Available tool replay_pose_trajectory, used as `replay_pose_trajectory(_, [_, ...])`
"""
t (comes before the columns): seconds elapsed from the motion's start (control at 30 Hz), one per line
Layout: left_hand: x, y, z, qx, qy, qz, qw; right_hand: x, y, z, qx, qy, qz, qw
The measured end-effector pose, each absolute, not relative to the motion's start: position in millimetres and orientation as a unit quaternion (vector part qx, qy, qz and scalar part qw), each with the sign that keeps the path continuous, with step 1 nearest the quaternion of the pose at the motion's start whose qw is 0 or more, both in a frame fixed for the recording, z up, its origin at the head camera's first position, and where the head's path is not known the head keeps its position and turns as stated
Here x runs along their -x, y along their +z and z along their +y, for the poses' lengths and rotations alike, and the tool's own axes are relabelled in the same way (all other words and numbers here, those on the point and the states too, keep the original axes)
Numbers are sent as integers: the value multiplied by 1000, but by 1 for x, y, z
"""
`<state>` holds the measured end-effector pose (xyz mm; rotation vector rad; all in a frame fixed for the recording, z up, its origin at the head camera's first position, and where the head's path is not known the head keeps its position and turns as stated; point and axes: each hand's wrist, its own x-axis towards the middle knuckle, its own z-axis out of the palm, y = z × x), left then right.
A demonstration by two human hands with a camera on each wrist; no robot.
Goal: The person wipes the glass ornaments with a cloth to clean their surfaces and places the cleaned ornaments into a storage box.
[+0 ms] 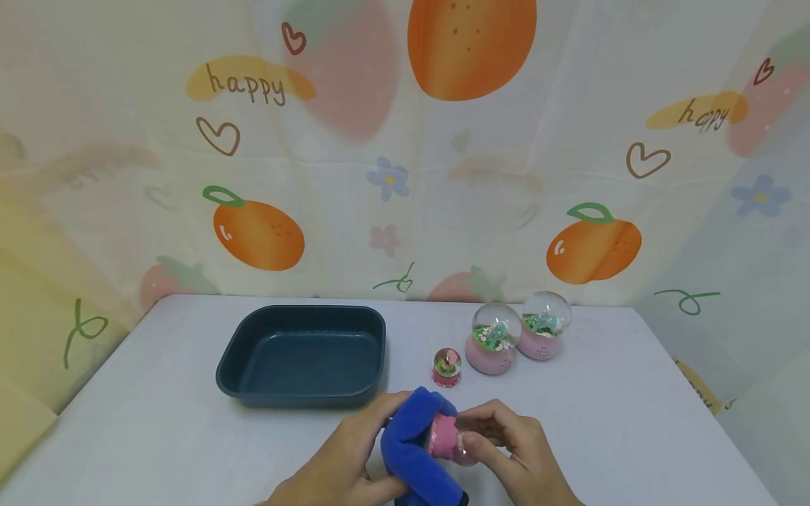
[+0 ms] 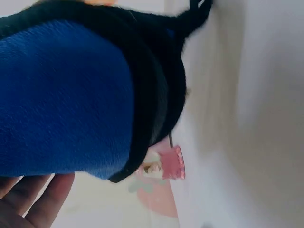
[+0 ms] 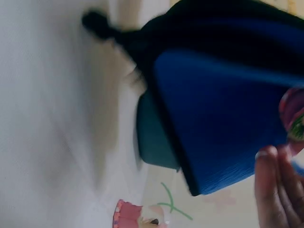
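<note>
Over white tabletop (image 1: pixel 633 422), right fingers (image 1: pixel 501 414) partly hide a snow globe (image 1: pixel 445 436).

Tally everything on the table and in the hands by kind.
Large clear snow globes with round pink bases: 2
Small clear snow globes with pink bases: 2
Dark blue-green rectangular tray: 1
Blue plush fabric pouch: 1
Total: 6

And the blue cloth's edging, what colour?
Black edging on the cloth; clearest in the left wrist view.
</note>
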<state>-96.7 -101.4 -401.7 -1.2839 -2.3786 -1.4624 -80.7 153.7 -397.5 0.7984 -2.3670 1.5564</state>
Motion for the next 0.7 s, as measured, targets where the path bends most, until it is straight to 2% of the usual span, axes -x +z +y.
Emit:
replay_pose_trajectory(0.3, [96, -410, -93, 414, -404, -799, 161, 80, -397, 148, -228, 557, -799, 18])
replay_pose_trajectory(0.4, [96, -412, -92, 402, -405, -803, 171, 80, -396, 146, -202, 564, -800, 8])
replay_pose_trajectory(0.5, [96, -413, -91, 397, -411, -802, 172, 80, -398, 146, -209, 557, -803, 33])
replay_pose_trajectory(0.57, [97, -413, -92, 396, -416, -801, 168, 81, -401, 147, -241, 539, -804, 74])
replay_pose_trajectory(0.7, [98, -413, -93, 378, -450, -800, 121, 85, -407, 151, -320, 485, -798, 161])
